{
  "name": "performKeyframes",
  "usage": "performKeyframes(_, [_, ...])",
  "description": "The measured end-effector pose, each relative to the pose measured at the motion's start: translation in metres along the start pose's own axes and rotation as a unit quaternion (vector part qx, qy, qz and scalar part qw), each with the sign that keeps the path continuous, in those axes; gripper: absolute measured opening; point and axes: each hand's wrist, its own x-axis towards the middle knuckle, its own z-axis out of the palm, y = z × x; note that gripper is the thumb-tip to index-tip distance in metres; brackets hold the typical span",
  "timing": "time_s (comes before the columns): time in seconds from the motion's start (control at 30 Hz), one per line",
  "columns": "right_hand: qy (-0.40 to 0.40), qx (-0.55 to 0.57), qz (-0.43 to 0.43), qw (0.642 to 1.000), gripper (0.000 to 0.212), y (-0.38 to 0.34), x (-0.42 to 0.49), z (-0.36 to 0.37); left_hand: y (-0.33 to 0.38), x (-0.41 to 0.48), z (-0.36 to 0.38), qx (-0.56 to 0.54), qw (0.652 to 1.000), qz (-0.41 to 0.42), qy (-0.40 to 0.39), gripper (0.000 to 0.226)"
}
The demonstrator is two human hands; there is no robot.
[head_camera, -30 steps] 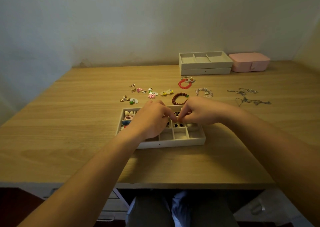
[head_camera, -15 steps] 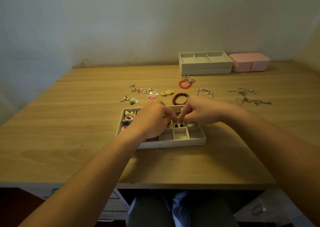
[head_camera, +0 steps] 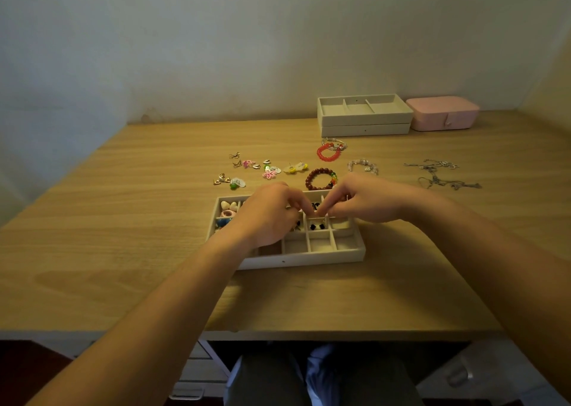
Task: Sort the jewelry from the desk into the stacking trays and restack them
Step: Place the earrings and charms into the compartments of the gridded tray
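A pale compartment tray [head_camera: 296,258] lies on the desk in front of me. Its left cells hold chunky rings [head_camera: 229,209] and a middle cell holds black studs [head_camera: 317,227]. My left hand [head_camera: 268,215] and my right hand [head_camera: 366,203] hover over the tray's back cells. Their fingertips meet, pinching a small pale earring [head_camera: 321,219] that is mostly hidden. Loose earrings [head_camera: 270,172] lie on the desk beyond the tray, along with a brown bead bracelet [head_camera: 319,178], a red bracelet [head_camera: 327,154], a clear bracelet [head_camera: 363,166] and silver necklaces [head_camera: 445,183].
Two stacked beige trays [head_camera: 364,118] stand at the back by the wall, the top one open with three bare sections. A pink jewelry box [head_camera: 441,113] sits to their right. The desk's front edge [head_camera: 278,333] runs just above my lap.
Both hands stay over the same back cells. Only the fingertips shift slightly while working the small piece between them.
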Motion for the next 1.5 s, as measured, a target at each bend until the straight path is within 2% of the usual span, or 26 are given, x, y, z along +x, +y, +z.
performKeyframes(0.1, [0.016,-0.009,0.0,1.0,0.025,0.0,-0.001,-0.002,0.002,0.0,0.0,0.012,1.0,0.015,-0.015,0.037])
performKeyframes(0.27, [0.103,0.071,0.003,0.992,0.023,0.004,-0.001,-0.002,0.007,0.0,0.004,0.063,0.996,0.037,-0.042,0.034])
performKeyframes(0.53, [0.09,0.071,-0.004,0.993,0.026,0.003,0.004,0.011,0.011,0.0,0.005,0.098,0.993,0.051,-0.031,0.025])
performKeyframes(0.9, [0.093,0.08,-0.004,0.992,0.026,0.0,0.002,0.012,0.012,0.0,0.005,0.13,0.989,0.055,-0.039,0.028])
performKeyframes(1.1, [0.094,0.085,-0.008,0.992,0.029,-0.001,0.001,0.012,0.013,0.003,0.004,0.084,0.995,0.046,-0.023,0.024])
performKeyframes(1.5, [0.106,0.092,-0.004,0.99,0.023,0.0,0.0,0.014,0.01,0.005,0.009,0.095,0.994,0.044,-0.016,0.029])
